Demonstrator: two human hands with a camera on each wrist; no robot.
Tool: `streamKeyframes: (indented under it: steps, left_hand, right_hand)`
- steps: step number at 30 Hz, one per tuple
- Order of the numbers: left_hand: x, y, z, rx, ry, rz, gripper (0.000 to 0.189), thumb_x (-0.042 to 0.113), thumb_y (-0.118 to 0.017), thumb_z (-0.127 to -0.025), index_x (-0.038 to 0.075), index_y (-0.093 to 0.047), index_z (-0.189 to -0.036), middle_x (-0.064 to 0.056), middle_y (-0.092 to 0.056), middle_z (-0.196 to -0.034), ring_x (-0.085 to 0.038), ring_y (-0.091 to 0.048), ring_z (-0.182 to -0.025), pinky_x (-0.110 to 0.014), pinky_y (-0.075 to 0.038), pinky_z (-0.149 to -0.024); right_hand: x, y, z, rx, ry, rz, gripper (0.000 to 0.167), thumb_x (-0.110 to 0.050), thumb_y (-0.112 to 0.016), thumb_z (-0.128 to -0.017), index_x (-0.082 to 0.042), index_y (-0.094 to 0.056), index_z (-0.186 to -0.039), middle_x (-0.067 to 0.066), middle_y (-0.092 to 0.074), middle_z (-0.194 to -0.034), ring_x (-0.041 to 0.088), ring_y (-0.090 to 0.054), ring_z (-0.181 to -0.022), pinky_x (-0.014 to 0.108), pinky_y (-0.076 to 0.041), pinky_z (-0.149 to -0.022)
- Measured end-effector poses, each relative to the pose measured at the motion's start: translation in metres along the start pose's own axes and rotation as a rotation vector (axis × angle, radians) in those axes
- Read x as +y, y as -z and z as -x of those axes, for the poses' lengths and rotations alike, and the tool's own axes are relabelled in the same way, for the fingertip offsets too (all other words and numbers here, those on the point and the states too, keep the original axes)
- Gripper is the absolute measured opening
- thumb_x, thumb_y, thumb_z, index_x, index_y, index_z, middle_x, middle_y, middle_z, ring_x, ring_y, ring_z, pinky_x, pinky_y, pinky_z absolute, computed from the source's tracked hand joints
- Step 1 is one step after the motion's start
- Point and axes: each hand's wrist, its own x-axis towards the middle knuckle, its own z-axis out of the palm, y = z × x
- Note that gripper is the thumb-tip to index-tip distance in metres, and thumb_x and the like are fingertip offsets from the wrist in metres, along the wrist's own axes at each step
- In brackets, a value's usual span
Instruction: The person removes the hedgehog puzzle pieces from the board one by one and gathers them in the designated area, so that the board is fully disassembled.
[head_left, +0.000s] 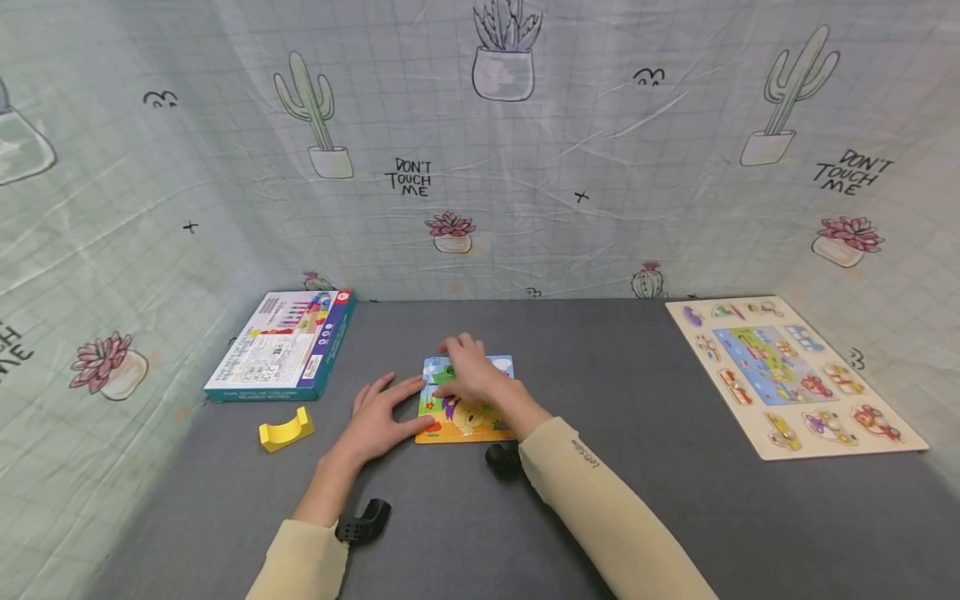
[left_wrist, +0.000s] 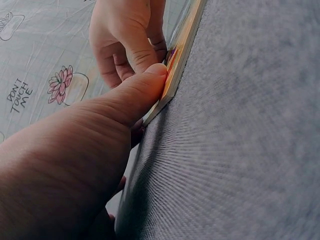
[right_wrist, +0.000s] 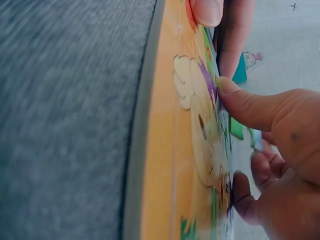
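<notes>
A small colourful picture puzzle board (head_left: 487, 435) lies flat on the grey table, showing a pale yellow animal on an orange ground. My left hand (head_left: 378, 421) rests at its left side, fingers extended, its thumb pressing the front left corner. Over the board's upper left part is my right hand (head_left: 472, 372), fingers bent. A green puzzle piece (right_wrist: 236, 129) stands raised off the board between the thumb and fingers of that hand, which seem to pinch it. The right thumb touches the board near a purple patch. My right hand hides much of the board's top in the head view.
A yellow arched block (head_left: 287, 430) lies to the left, in front of a flat teal and white box (head_left: 277, 354). At the right lies a larger wooden peg puzzle board (head_left: 738, 433). A printed cloth (head_left: 525, 183) hangs behind and at both sides.
</notes>
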Motion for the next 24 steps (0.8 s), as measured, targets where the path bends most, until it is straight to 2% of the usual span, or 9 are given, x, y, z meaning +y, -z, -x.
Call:
streamKeyframes:
  steps: [4,13,20,24]
  left_hand:
    - [0.0002,0.0011,0.0008,0.003,-0.001,-0.001,0.068,0.047,-0.075,-0.089,0.015,-0.056,-0.146,-0.007,-0.05,-0.151,-0.043,-0.021,-0.147,-0.067,-0.004,-0.113]
    - [0.0004,0.0025,0.0009,-0.005,0.006,0.009,0.067,0.046,-0.075,-0.09,0.014,-0.056,-0.146,-0.007,-0.05,-0.151,-0.044,-0.02,-0.148,-0.068,-0.003,-0.113]
    - [-0.0003,0.0019,0.0,-0.008,0.004,0.0,0.067,0.047,-0.074,-0.09,0.014,-0.056,-0.146,-0.008,-0.049,-0.152,-0.044,-0.02,-0.148,-0.068,-0.003,-0.113]
    - [-0.0008,0.0011,-0.0007,-0.011,0.005,-0.005,0.069,0.048,-0.074,-0.09,0.014,-0.056,-0.147,-0.008,-0.049,-0.152,-0.044,-0.02,-0.148,-0.068,-0.003,-0.113]
  right_hand:
    - [0.0011,0.0008,0.0017,0.015,0.019,-0.018,0.049,-0.027,-0.075,-0.094,-0.014,-0.055,-0.137,0.009,-0.043,-0.135,0.029,-0.037,-0.126,0.043,-0.041,-0.103]
    - [0.0051,0.0001,0.0038,0.086,0.088,-0.138,0.029,-0.019,-0.062,-0.103,-0.012,-0.06,-0.131,0.006,-0.064,-0.129,0.021,-0.061,-0.116,0.038,-0.049,-0.097]
    - [0.0069,0.0023,0.004,0.127,0.104,-0.185,0.024,-0.02,-0.062,-0.103,-0.015,-0.064,-0.126,0.002,-0.065,-0.116,0.017,-0.057,-0.094,0.034,-0.049,-0.083]
    - [0.0093,0.0085,0.007,0.148,0.113,-0.234,0.022,-0.02,-0.063,-0.102,-0.015,-0.065,-0.124,0.001,-0.064,-0.115,0.016,-0.055,-0.093,0.033,-0.048,-0.081]
